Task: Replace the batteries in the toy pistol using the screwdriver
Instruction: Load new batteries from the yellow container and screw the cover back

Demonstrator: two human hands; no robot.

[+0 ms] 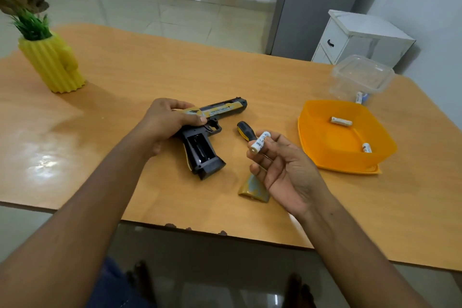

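Head view: my left hand [165,124] grips the toy pistol [212,130] by the rear of its slide, fingers curled over the top and thumb underneath, the gun lying on the wooden table [125,77] with its grip compartment open. Just right of the pistol, my right hand [282,170] pinches a white battery [260,143] between thumb and fingertips. The screwdriver [246,130] lies between pistol and battery. The grip cover [253,189] sits near the pistol's butt. Well right of the pistol, an orange tray [325,157] holds two batteries [341,121].
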